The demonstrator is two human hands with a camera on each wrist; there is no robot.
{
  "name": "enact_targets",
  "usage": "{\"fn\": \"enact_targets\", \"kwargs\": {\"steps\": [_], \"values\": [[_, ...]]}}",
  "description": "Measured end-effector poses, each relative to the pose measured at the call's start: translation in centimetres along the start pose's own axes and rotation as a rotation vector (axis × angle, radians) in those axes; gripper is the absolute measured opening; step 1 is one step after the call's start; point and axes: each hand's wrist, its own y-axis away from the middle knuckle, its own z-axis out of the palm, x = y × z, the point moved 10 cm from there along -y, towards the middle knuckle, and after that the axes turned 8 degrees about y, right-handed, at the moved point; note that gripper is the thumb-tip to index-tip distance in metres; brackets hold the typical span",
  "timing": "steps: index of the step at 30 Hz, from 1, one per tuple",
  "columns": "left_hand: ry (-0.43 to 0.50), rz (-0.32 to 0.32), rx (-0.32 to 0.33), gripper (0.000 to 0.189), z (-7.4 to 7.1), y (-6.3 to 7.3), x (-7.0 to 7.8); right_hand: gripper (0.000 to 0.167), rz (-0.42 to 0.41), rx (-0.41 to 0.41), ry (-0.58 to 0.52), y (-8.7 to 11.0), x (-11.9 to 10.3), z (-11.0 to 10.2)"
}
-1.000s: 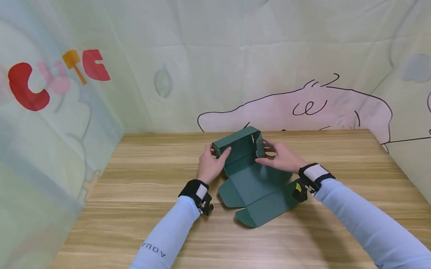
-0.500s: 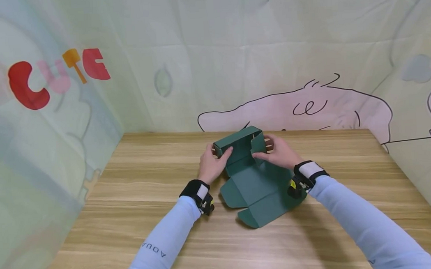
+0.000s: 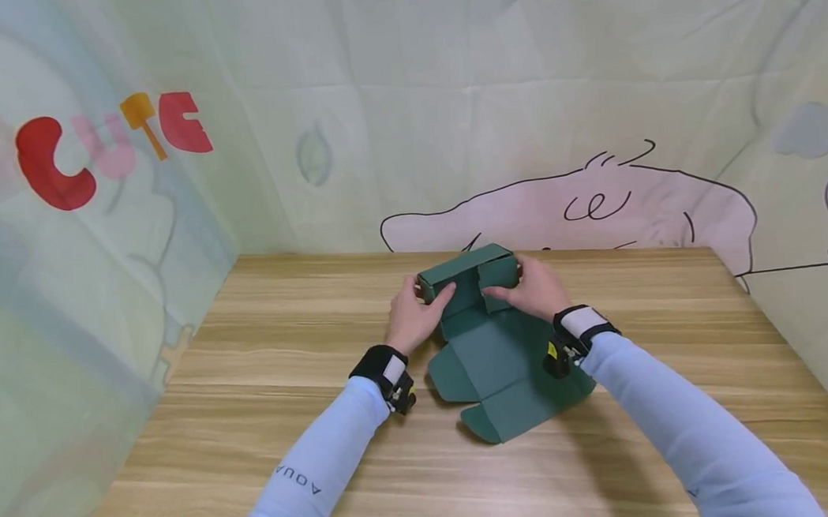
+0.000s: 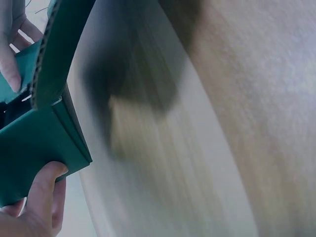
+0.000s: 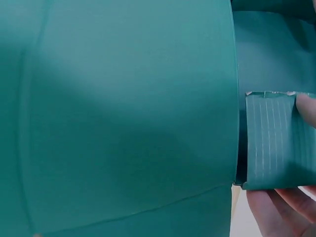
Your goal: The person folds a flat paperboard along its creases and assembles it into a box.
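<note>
A green cardboard box [image 3: 501, 356], partly folded, lies on the wooden table with its lid panel and flaps spread toward me. Its far end stands up as a shallow tray. My left hand [image 3: 415, 315] grips the tray's left end, thumb inside and fingers behind. At the other end my right hand [image 3: 538, 286] pinches a folded side flap [image 3: 498, 279], thumb on its face and fingers round the outside. The right wrist view shows this ridged flap [image 5: 271, 143] beside the broad lid panel [image 5: 133, 108]. In the left wrist view, the left thumb presses near a box corner [image 4: 64, 148].
The wood-grain table [image 3: 284, 338] extends on both sides of the box. Behind it hangs a printed cloth backdrop [image 3: 419, 116], meeting the table's far edge. Straps with small cameras [image 3: 402, 394] sit on both wrists.
My right hand has turned the right side flap inward, so its face now covers that end of the tray. The left hand keeps its grip; box and hands have shifted slightly right.
</note>
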Motion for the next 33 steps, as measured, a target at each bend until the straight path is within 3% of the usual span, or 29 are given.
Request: {"fn": "enact_targets", "kwargs": {"steps": [15, 33], "values": [[0.013, 0.023, -0.039, 0.053, 1.0, 0.1, 0.6, 0.039, 0.123, 0.107, 0.155, -0.5, 1.3, -0.9], [0.009, 0.044, -0.039, 0.049, 1.4, 0.4, 1.0, 0.046, 0.218, 0.209, 0.215, -0.8, 2.1, -1.8]]}}
